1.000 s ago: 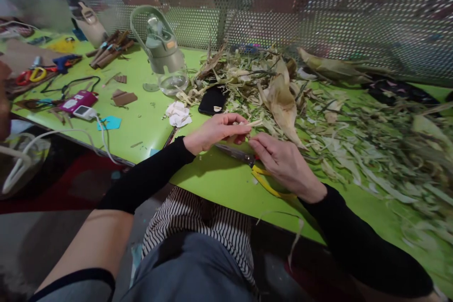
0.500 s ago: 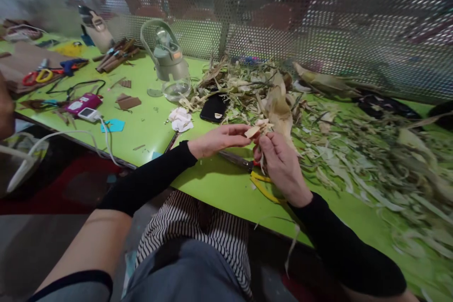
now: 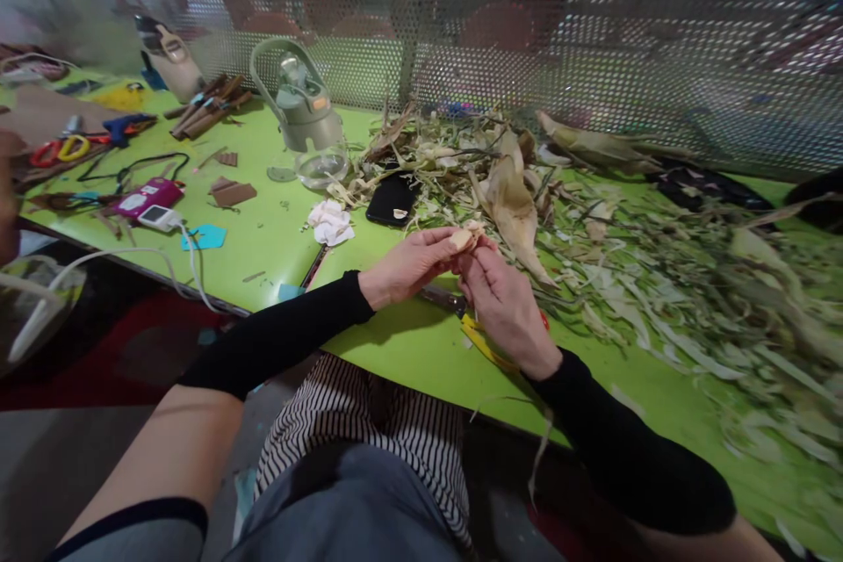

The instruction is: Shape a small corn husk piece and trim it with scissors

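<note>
Over the green table [image 3: 369, 342], my left hand [image 3: 412, 263] and my right hand [image 3: 504, 303] meet fingertip to fingertip. Both pinch a small pale bunch of dried corn husk [image 3: 469, 237], whose lower part is hidden by the fingers. Scissors with yellow and red handles [image 3: 484, 341] lie under my right hand, partly covered by it. A large dry husk leaf [image 3: 514, 202] rests just beyond the hands. Close behind my left hand lies a black phone [image 3: 392, 195] with a pale scrap on it.
Shredded husk strips [image 3: 685, 316] spread across the right side. A lidded bottle [image 3: 306, 118] stands behind a crumpled tissue [image 3: 330, 221]. At left are a magenta box [image 3: 150, 198], a white cable [image 3: 196, 268] and scissors [image 3: 62, 149]. Another person's hand [image 3: 9, 193] shows at the left edge.
My left hand has moved to the right and closed its fingertips on the husk bunch. My right hand has shifted slightly left and turned, keeping its pinch.
</note>
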{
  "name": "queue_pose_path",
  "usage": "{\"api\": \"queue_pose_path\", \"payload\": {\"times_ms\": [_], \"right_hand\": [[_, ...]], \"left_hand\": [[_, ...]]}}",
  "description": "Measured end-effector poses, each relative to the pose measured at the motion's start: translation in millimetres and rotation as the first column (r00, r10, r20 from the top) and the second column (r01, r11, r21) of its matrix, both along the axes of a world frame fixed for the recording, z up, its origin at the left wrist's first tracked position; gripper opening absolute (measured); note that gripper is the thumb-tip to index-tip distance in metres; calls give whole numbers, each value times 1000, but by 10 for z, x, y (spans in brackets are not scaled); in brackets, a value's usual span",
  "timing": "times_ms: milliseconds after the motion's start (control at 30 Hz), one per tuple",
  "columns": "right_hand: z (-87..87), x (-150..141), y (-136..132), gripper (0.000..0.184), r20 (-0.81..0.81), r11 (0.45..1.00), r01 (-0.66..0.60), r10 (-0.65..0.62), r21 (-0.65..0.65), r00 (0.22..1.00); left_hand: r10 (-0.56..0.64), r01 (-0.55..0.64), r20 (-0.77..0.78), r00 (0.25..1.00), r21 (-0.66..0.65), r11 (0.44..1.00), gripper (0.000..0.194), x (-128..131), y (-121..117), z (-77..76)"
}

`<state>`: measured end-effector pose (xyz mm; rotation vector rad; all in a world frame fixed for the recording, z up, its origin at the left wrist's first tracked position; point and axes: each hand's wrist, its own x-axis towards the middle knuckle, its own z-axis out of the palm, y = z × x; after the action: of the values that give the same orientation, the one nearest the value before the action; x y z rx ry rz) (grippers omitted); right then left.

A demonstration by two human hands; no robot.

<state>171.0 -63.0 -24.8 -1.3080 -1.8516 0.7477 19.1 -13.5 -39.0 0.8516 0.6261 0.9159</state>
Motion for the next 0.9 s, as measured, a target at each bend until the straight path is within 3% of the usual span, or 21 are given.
{"api": "queue_pose_path", "payload": {"times_ms": [167, 400, 600, 733, 900], "right_hand": [[-14, -33, -30, 34, 160, 988, 30, -55, 153, 986], [-84, -92, -53, 40, 212, 986, 44, -78, 160, 974], [10, 112, 64, 55, 122, 999, 42, -45, 27, 991], [50, 339, 251, 44, -93, 975, 222, -220, 9, 971], [-29, 370, 350, 48, -224, 992, 93, -109, -84, 968]], "left_hand": [[16, -14, 42, 999, -52, 999, 17, 16, -51, 34], [46, -34, 89, 995, -126, 991, 17, 29, -93, 61], [-40, 46, 56, 998, -118, 992, 18, -52, 46, 40], [-97, 99, 24, 995, -143, 985, 25, -109, 128, 28], [-149, 151, 27, 988, -204, 967, 21, -134, 115, 30]]}}
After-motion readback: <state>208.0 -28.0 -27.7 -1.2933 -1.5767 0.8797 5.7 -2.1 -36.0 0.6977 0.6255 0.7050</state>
